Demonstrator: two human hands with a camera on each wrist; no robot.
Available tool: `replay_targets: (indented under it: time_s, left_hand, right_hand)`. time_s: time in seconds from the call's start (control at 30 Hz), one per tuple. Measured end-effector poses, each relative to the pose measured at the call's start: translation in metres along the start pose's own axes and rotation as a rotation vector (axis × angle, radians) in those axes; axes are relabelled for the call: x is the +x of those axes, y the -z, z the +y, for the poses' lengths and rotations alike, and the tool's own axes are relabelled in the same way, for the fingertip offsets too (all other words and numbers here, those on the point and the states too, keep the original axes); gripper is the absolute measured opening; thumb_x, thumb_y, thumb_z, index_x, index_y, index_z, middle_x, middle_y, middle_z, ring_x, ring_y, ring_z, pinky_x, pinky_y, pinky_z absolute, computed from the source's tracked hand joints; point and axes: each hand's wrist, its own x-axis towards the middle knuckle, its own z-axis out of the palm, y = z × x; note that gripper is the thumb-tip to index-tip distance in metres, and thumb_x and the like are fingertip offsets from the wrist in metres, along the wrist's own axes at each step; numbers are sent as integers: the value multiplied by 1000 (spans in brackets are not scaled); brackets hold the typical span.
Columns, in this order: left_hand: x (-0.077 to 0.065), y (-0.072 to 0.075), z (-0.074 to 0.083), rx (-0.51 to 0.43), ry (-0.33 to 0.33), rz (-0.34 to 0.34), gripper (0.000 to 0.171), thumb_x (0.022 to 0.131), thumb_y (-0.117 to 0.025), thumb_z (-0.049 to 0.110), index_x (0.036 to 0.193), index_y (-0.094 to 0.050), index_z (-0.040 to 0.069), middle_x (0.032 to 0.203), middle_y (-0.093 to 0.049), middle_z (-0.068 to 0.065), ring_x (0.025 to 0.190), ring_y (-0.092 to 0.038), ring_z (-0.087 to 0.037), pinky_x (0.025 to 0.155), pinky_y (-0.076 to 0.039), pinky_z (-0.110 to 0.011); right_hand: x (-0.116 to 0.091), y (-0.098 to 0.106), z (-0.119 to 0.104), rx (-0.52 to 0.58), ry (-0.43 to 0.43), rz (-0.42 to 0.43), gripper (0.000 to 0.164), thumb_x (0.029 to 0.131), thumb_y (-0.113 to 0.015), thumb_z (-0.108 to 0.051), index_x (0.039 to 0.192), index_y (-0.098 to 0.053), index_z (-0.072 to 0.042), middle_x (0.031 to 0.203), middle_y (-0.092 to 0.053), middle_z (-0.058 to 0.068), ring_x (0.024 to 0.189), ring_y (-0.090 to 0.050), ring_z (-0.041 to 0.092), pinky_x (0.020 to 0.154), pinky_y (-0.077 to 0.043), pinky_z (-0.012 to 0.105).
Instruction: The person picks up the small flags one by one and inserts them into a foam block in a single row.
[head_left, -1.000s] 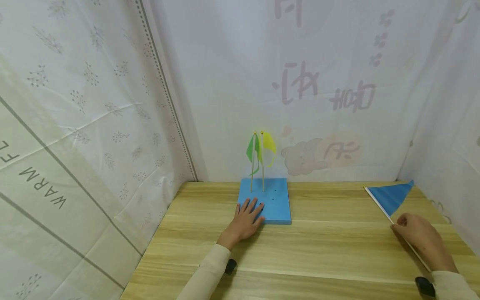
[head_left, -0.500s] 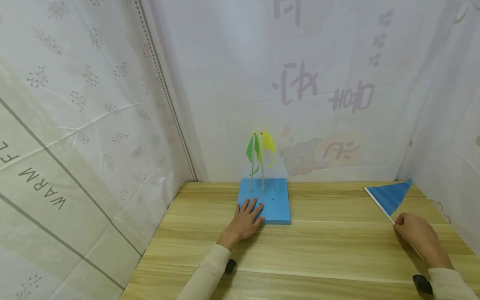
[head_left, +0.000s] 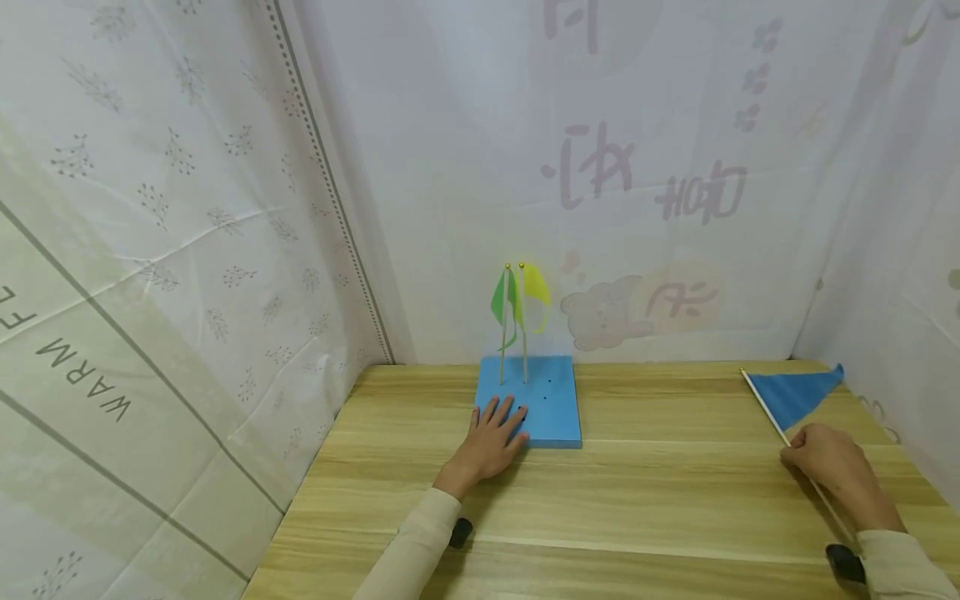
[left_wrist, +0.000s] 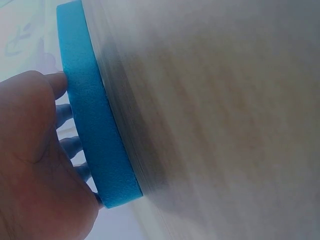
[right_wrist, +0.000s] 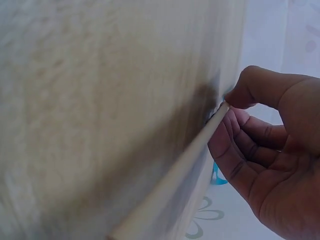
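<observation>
My left hand lies with spread fingers on the front left of a blue foam board; the left wrist view shows the board's thick side edge. A green flag and a yellow flag stand upright on thin sticks at the back of the board, and small dark holes dot its top. Far to the right, my right hand pinches the stick of a blue triangular flag between thumb and fingers. In the right wrist view the pale stick slants down from the fingertips.
All this is on a wood-grain table. A white printed curtain hangs behind its back edge, and other printed cloths hang at left and right.
The blue flag's tip first stayed nearly still, then shifted right as its stick turned more upright in the right hand. My left hand and the board have not visibly moved.
</observation>
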Motion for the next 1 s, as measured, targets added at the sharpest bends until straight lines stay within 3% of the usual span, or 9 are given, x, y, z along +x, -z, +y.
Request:
replay_targets:
  time_s: [0.23, 0.43, 0.63, 0.77, 0.87, 1.0]
  left_hand:
    - [-1, -1, 0, 1, 13, -12, 59, 116, -44, 42, 168, -37, 15, 177, -25, -16, 164, -18, -45, 129, -16, -71]
    - [0, -3, -1, 4, 22, -10, 58, 116, -44, 42, 167, -39, 16, 177, -26, -14, 165, -19, -43, 130, -17, -70]
    - [0, -4, -2, 5, 32, -20, 58, 116, -43, 43, 168, -37, 18, 178, -24, -12, 166, -17, -41, 131, -16, -69]
    - [-1, -3, -2, 6, 33, -19, 59, 116, -43, 43, 168, -37, 18, 178, -24, -12, 166, -17, -41, 131, -16, -68]
    - [-1, -3, -1, 3, 30, -19, 58, 116, -43, 43, 168, -37, 18, 178, -24, -12, 166, -17, -41, 131, -16, -69]
    - [0, -2, -1, 6, 29, -19, 58, 116, -43, 43, 168, -37, 18, 178, -24, -12, 166, -17, -41, 131, -16, -69]
  right_hand:
    - [0, -2, -2, 14, 11, 43, 38, 89, -66, -21, 60, -41, -21, 57, -32, -8, 55, -33, 11, 53, -28, 28]
    - [2, 1, -12, 12, -11, 83, 32, 92, -67, -26, 65, -55, -15, 62, -46, -4, 59, -42, 15, 55, -33, 31]
    - [8, 3, -24, 10, -1, 91, 32, 94, -71, -28, 89, -74, 3, 83, -72, 14, 71, -58, 22, 59, -46, 34]
    - [14, 4, -33, 16, 25, 100, 39, 96, -70, -28, 102, -74, 10, 97, -75, 25, 80, -69, 29, 66, -56, 46]
    - [19, 4, -42, 23, 36, 108, 39, 98, -68, -27, 104, -73, 11, 95, -75, 23, 79, -69, 29, 69, -58, 52]
    - [23, 3, -55, 39, 47, 124, 36, 99, -66, -27, 104, -73, 8, 86, -75, 14, 74, -66, 22, 65, -56, 45]
